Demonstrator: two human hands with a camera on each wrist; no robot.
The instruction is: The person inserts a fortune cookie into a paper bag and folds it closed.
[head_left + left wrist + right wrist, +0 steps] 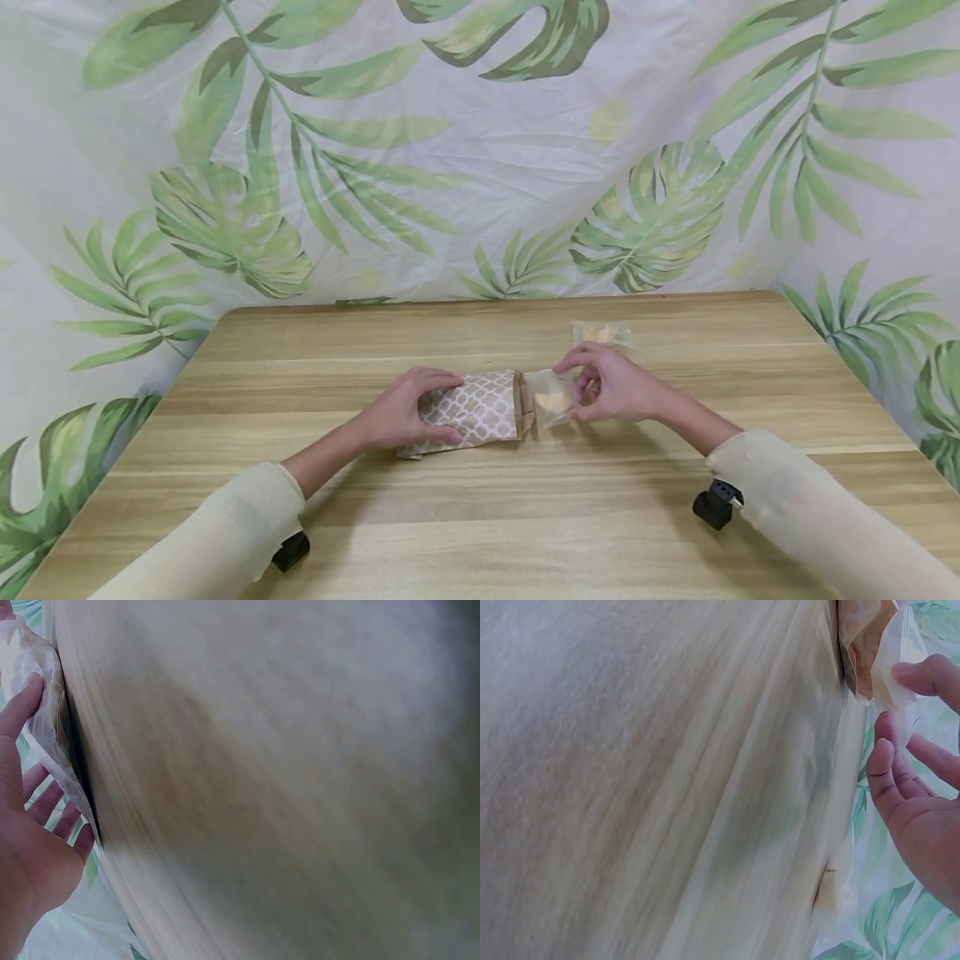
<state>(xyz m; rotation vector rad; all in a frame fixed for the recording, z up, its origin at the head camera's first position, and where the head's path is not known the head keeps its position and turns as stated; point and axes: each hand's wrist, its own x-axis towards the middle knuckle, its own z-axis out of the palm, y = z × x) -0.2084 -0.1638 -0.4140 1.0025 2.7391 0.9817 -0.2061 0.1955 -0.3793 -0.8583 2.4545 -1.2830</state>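
Note:
A brown paper bag (483, 407) with a white lattice print lies on its side on the table, its mouth facing right. My left hand (405, 412) grips the bag's closed end, thumb on the near side and fingers across the far side. Just outside the mouth, my right hand (618, 387) pinches a small clear packet (551, 398) with pale yellow pieces inside. The packet's left edge meets the bag's opening; whether any of it is inside cannot be told. In the right wrist view, thumb and fingers hold the packet (891, 667) beside the bag's brown inside (864, 649).
Another clear packet (600, 332) with similar yellowish contents lies behind my right hand, towards the table's back edge. The wooden table (480, 533) reaches back to a hanging cloth (525, 167) printed with green leaves.

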